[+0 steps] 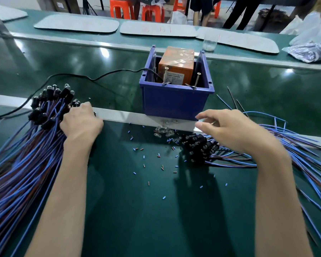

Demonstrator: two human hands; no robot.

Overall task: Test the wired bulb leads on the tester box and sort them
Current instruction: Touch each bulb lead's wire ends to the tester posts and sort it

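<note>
Left hand (81, 123) touches lead bundle (26, 154); wires run toward camera, bulbs away

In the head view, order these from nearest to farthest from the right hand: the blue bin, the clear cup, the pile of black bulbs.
1. The pile of black bulbs, just under the right hand.
2. The blue bin, ahead and to the left.
3. The clear cup, far back, beyond the bin.

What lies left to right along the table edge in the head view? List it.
Thick bundle of blue and brown wired bulb leads, left hand, blue plastic bin, right hand, spread blue and brown leads.
</note>
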